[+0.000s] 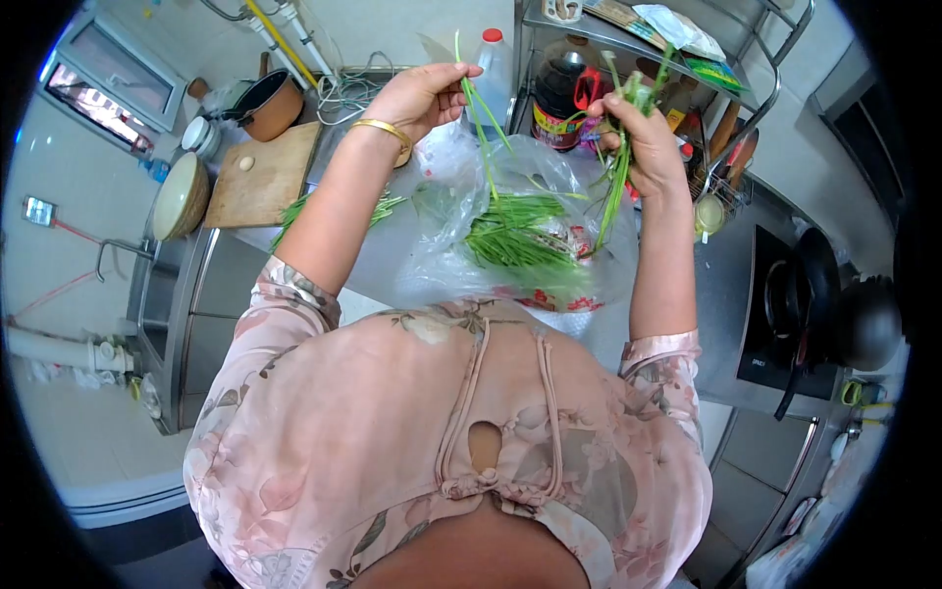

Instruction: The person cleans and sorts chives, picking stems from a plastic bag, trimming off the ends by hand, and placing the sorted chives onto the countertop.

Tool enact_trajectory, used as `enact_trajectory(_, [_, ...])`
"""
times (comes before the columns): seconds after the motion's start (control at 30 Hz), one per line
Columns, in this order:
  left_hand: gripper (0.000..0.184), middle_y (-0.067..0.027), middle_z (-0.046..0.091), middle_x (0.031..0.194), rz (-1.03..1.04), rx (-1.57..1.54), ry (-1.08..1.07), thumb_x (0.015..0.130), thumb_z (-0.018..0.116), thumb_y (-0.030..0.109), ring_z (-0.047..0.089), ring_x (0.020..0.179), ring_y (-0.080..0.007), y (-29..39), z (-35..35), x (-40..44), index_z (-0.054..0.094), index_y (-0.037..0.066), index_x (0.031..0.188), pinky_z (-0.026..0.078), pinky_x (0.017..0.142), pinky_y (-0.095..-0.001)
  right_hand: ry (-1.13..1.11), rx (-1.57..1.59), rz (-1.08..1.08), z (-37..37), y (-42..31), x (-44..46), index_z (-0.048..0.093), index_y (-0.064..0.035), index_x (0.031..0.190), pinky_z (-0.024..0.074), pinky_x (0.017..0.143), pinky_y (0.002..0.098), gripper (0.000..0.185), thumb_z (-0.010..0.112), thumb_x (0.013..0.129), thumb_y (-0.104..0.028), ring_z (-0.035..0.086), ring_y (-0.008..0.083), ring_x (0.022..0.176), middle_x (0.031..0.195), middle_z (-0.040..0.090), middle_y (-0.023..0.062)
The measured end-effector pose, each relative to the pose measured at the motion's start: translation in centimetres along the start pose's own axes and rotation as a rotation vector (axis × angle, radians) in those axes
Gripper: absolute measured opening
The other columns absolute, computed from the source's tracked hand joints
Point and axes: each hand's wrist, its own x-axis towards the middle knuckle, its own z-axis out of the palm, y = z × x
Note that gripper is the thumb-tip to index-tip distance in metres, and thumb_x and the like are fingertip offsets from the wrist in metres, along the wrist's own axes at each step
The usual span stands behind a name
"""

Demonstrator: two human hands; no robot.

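Note:
My left hand (432,98) is raised over the counter, thumb and fingers pinched on a few long green stalks that look like garlic chives (483,137). A thicker bunch of the same chives (618,187) is held in my right hand (643,142), pale ends upward and green leaves hanging down. Below and between my hands lies an opened clear plastic bag (432,250) with a pile of chives (525,231) on it. More chives (383,208) lie on the counter, partly hidden behind my left forearm.
A wooden cutting board (265,177) with a small pale round item stands left, beside a bowl (182,196) and a brown pot (270,106). Behind are a red-capped jug (494,69), a dark bottle (559,93) and a metal rack (775,59). Right is a cooktop with a black pan (816,270).

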Motion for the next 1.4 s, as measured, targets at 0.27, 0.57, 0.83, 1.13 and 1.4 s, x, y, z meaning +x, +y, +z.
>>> enact_trajectory(0.27, [0.02,0.0034,0.054,0.072,0.004,-0.009,0.016,0.086,0.053,0.021,0.049,0.061,-0.0054,0.5,-0.2,-0.2,0.06,0.005,0.094,0.045,0.057,-0.0194,-0.192,-0.195,0.208,2.7,2.5,-0.1,0.054,-0.0076,0.079,0.0263,0.043,0.0187,0.017,0.067,0.075,-0.017,0.035,0.0039,0.048,0.06,0.043,-0.0057])
enact_trajectory(0.57, [0.02,0.004,0.054,0.071,0.026,-0.024,0.026,0.085,0.054,0.021,0.049,0.06,-0.0053,0.5,-0.6,-0.2,0.06,0.005,0.095,0.044,0.054,-0.0188,-0.266,-0.463,0.16,5.1,4.5,-0.1,0.061,-0.0018,0.088,0.0392,0.064,0.0226,0.019,0.065,0.074,-0.014,0.049,0.0067,0.068,0.078,0.059,-0.0006])
enact_trajectory(0.83, [0.019,0.0018,0.053,0.069,0.073,-0.074,0.202,0.086,0.052,0.022,0.048,0.059,-0.0058,0.7,-1.0,0.0,0.06,0.004,0.089,0.044,0.052,-0.0187,-0.152,-0.503,-0.07,5.1,5.4,-0.2,0.058,0.0001,0.089,0.0399,0.064,0.0223,0.017,0.061,0.078,-0.013,0.047,0.0065,0.069,0.076,0.056,-0.002])
enact_trajectory(1.13, [0.019,0.002,0.051,0.067,0.063,-0.167,0.291,0.085,0.053,0.022,0.049,0.059,-0.0059,0.1,-2.8,0.7,0.06,0.005,0.087,0.042,0.051,-0.0179,-0.105,-0.459,-0.103,4.9,5.2,-0.5,0.055,-0.0019,0.091,0.0411,0.061,0.0245,0.016,0.058,0.081,-0.014,0.049,0.0101,0.065,0.073,0.052,-0.0007])
enact_trajectory(1.4, [0.019,0.0018,0.053,0.067,0.083,-0.146,0.321,0.085,0.054,0.023,0.05,0.058,-0.0057,-0.2,-2.6,0.9,0.06,0.005,0.085,0.042,0.049,-0.0169,-0.187,-0.959,-0.26,6.0,6.0,0.1,0.058,-0.0013,0.084,0.042,0.056,0.0304,0.028,0.066,0.072,-0.026,0.052,0.0177,0.057,0.064,0.054,0.0121])
